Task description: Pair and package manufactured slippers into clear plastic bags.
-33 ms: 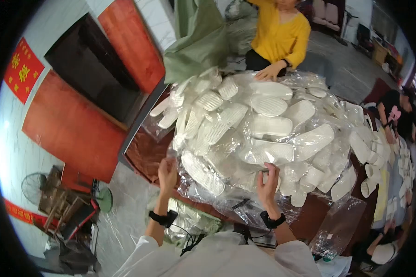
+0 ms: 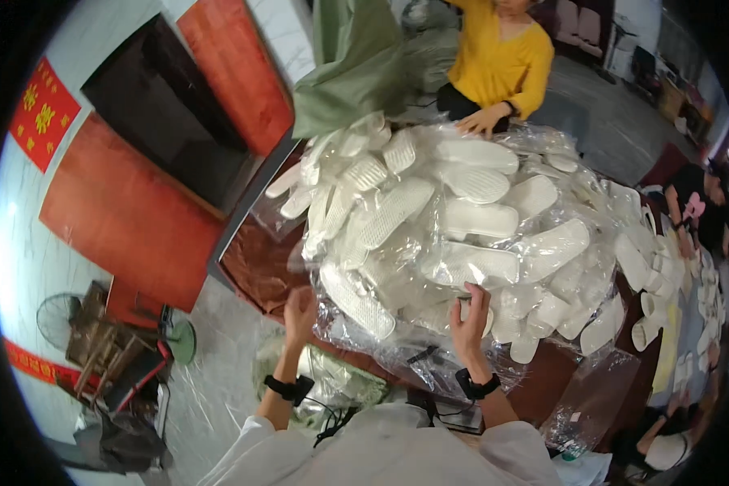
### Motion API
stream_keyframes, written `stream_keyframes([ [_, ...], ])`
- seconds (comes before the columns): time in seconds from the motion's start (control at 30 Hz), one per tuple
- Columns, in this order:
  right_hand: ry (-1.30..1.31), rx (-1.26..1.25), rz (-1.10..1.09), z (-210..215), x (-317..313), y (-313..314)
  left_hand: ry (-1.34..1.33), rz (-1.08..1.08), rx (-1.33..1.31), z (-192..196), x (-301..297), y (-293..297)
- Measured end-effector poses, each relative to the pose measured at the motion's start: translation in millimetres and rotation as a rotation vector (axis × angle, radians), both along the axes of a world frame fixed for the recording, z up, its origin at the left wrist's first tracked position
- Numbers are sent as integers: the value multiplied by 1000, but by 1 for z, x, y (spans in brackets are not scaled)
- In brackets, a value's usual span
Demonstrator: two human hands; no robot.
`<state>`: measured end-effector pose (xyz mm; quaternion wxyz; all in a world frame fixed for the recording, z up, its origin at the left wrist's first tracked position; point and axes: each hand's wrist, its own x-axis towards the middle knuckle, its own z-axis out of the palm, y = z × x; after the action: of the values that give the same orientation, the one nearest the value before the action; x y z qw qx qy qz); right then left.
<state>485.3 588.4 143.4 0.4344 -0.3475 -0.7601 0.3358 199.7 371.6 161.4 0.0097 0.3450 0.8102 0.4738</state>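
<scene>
- Gripping now: the right hand (image 2: 470,317) has its fingers curled onto the clear plastic wrap (image 2: 397,344) at the near face of the heap, thumb and fingers pinched on a fold of the film with a white sole under them.
- Left hand (image 2: 300,314) is up at the heap's near-left edge, fingers loosely bent and touching the plastic there (whether it has actually closed on the film, I cannot tell).
- Both wrists carry black bands, white sleeves coming in from the lower edge.
- The pile of white shoe soles (image 2: 462,219) is a big mound, bagged in the clear film, sitting on a dark brown table (image 2: 255,267) right in front of the person; ribbed tread sides face up on many of them.
- Across the mound, a person in a yellow top (image 2: 502,61) rests a hand (image 2: 482,121) on the far edge of the plastic.
- A green sack (image 2: 352,65) stands at the far-left of the pile.
- More white soles (image 2: 664,267) run along the right side.
- Down left on the floor, a fan (image 2: 57,320) stands beside a wooden crate.
</scene>
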Motion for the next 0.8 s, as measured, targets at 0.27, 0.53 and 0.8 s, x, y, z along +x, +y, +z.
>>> stream_keyframes([
  [0.27,-184,74,-331,-12,-8,25,-835,147,-289,-104,80,-108],
  [0.53,-402,112,-397,-92,-26,54,-1081,40,-30,-129,73,-31],
  [0.8,-308,-127,-318,-41,-35,19,-1124,-7,-149,-138,82,1],
])
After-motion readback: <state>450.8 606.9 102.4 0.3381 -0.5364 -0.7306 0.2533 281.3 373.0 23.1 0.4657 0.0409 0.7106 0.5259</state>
